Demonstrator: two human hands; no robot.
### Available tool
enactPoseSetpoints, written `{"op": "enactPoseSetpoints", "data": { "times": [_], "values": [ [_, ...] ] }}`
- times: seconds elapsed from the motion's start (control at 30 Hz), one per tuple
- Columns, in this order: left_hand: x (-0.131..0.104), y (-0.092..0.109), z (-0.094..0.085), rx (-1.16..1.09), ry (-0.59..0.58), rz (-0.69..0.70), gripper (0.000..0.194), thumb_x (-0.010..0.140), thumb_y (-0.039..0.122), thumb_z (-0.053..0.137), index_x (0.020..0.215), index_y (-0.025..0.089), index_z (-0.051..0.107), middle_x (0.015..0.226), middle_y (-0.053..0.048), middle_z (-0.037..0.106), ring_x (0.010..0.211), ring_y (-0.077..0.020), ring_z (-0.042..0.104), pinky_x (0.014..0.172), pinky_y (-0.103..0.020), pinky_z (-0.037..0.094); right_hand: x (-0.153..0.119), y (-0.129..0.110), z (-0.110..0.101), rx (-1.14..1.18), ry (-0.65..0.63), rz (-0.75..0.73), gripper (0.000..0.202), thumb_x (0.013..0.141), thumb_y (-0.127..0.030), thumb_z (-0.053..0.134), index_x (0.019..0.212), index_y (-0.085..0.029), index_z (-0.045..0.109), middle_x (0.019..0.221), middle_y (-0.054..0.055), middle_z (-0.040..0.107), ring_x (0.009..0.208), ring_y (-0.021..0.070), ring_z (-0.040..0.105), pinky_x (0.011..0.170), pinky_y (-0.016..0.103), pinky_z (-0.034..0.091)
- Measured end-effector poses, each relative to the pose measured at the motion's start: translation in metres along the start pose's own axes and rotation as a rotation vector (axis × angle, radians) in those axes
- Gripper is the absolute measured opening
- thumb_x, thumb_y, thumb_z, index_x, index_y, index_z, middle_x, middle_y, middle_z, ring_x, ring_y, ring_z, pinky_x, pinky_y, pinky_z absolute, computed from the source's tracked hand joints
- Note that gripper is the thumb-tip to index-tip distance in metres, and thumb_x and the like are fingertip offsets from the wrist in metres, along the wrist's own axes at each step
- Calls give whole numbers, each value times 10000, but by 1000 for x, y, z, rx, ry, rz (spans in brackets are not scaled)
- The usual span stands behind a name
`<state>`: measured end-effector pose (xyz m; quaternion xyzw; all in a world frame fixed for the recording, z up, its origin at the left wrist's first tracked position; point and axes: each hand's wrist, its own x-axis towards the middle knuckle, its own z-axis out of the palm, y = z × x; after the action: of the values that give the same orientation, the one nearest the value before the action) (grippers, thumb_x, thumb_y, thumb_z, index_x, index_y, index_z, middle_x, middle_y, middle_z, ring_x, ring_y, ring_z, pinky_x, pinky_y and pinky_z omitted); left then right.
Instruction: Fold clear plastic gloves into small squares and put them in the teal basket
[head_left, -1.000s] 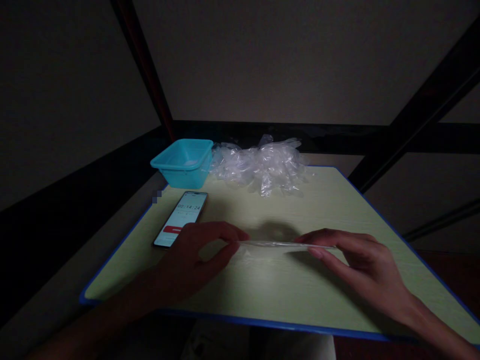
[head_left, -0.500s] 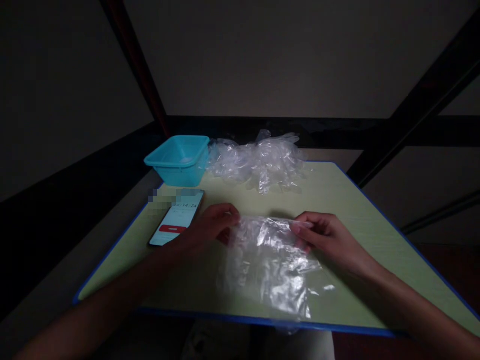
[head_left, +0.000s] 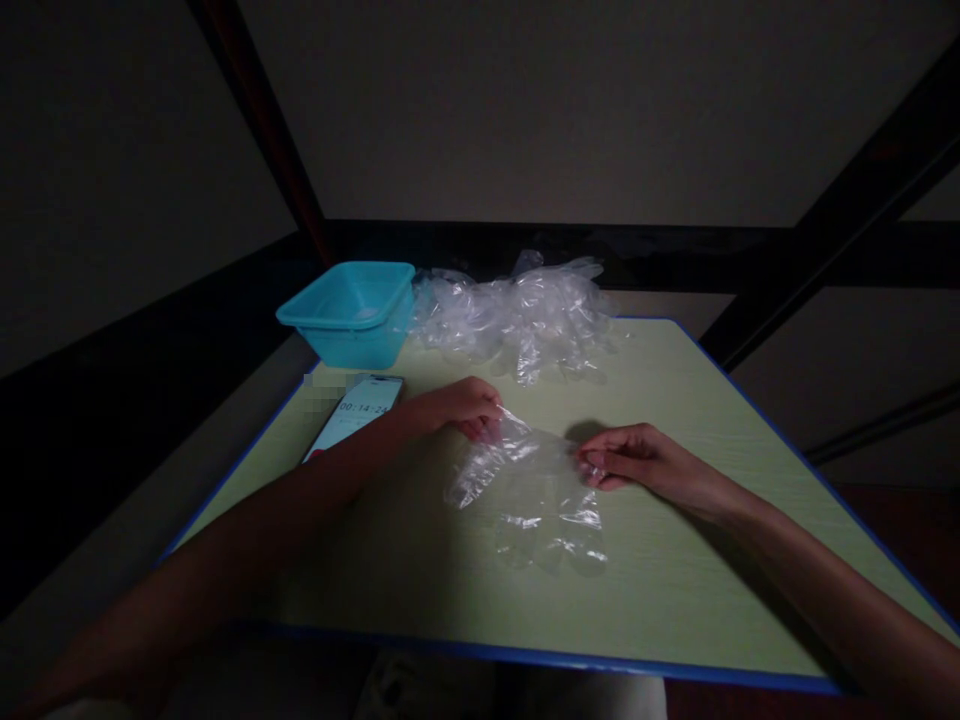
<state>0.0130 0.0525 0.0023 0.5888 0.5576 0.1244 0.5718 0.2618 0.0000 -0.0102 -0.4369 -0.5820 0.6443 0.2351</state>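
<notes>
A clear plastic disposable glove [head_left: 551, 495] hangs between my hands above the table, its fingers pointing toward me. My left hand [head_left: 474, 405] is closed on its upper left part, with the thumb and fingers pinched together. At the glove's right upper edge, my right hand [head_left: 626, 455] pinches the film between thumb and fingertips. Farther back lies a loose heap of clear plastic gloves [head_left: 517, 315], crumpled over one another.
A turquoise plastic basin [head_left: 360, 345] stands at the back left, beside the glove heap. In front of it lies a phone [head_left: 352, 420] showing a timer, partly covered by my left forearm. The yellow-green table [head_left: 720, 580] has a blue edge.
The glove has been drawn up and away from the table's front edge, and its finger shapes now show. My left hand has moved slightly farther back.
</notes>
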Motion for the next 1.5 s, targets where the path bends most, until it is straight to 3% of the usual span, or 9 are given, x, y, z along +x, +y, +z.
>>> {"op": "enactPoseSetpoints", "data": {
  "times": [0.27,0.4,0.47,0.67,1.0,1.1,1.3,1.5],
  "values": [
    [25,27,8,171,51,181,27,707,148,575,706,129,593,487,55,501,433,-62,469,463,-172,391,-24,-1,16,76,-230,126,260,739,-325,687,964,-198,660,856,23,696,718,97,660,625,202,529],
    [23,23,8,191,69,213,99,741,207,555,804,133,575,553,39,529,457,-69,485,466,-180,384,-31,-3,8,-12,-314,95,311,790,-290,635,1088,-207,600,804,15,687,667,92,645,609,206,524],
    [17,16,4,198,84,210,139,736,219,558,848,138,561,578,33,546,466,-74,493,464,-183,374,-29,-6,1,-122,-274,-4,302,805,-291,608,1090,-192,600,767,17,676,634,101,631,592,227,524],
    [-14,-5,-8,213,99,176,298,651,221,613,927,148,527,544,51,558,475,-101,502,473,-195,322,-5,-20,-3,-606,17,-327,220,849,-313,519,903,-151,656,730,17,637,614,111,571,538,246,471],
    [-31,-32,-10,159,214,188,367,607,200,609,952,164,490,591,57,568,567,-143,576,517,-212,367,61,-22,11,-665,90,-461,203,826,-250,474,818,-124,634,802,70,670,707,158,613,635,301,504],
    [-32,-35,-5,150,267,220,377,603,163,613,959,168,490,580,67,554,581,-138,576,522,-207,366,62,-18,16,-680,76,-499,232,846,-247,447,869,-115,636,856,94,676,747,180,627,660,326,515],
    [-30,-36,-2,104,270,231,379,621,98,587,982,157,487,527,77,553,507,-113,567,504,-195,380,55,-9,16,-764,57,-596,256,876,-220,429,1048,-155,607,1096,107,647,999,196,604,880,395,472],
    [-31,-37,-4,78,255,241,395,646,79,567,1026,139,479,527,70,576,504,-107,582,511,-190,402,54,-5,12,-839,52,-636,259,881,-219,437,1080,-192,601,1118,92,642,1043,201,592,908,414,468]
  ]
}}
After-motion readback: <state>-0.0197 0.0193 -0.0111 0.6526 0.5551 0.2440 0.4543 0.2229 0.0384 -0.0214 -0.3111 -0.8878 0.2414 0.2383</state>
